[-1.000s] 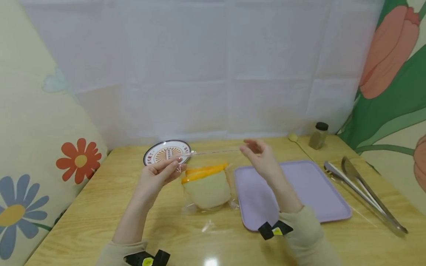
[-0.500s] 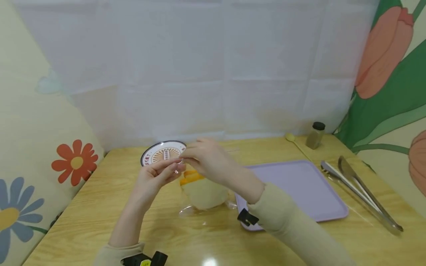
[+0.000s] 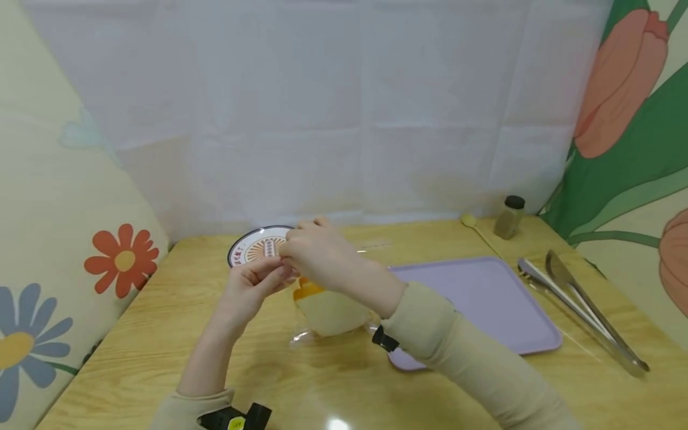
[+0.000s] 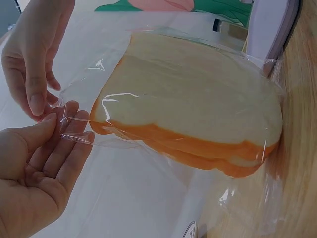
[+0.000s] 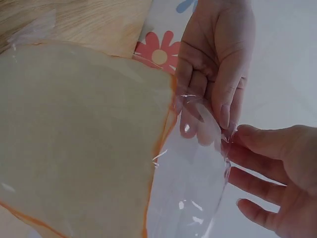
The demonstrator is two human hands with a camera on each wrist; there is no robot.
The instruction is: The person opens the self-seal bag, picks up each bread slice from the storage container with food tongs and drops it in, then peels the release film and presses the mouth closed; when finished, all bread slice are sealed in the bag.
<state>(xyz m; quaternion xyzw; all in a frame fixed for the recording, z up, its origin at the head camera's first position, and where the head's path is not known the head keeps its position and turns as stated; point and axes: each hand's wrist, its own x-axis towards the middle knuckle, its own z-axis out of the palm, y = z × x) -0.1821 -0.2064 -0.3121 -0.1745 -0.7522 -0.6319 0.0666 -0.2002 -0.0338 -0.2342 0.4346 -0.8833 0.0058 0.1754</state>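
Note:
Slices of bread with orange-brown crust stand in a clear plastic bag on the wooden table. My left hand pinches the bag's upper edge at its left end between thumb and fingers. Close against it, my right hand also pinches the bag's edge with thumb and forefinger; in the right wrist view its other fingers lie apart. Both sets of fingertips meet at the same corner of the plastic. The right hand and forearm hide part of the bread in the head view.
A round patterned plate stands behind the hands. To the right lies a lilac tray, with metal tongs beside it. A pale long-handled spoon and a black-lidded jar are at the back right.
My right hand has moved left from the bag's right end to its left corner, joining the left hand there. The left hand stays nearly in place, still pinching the bag.

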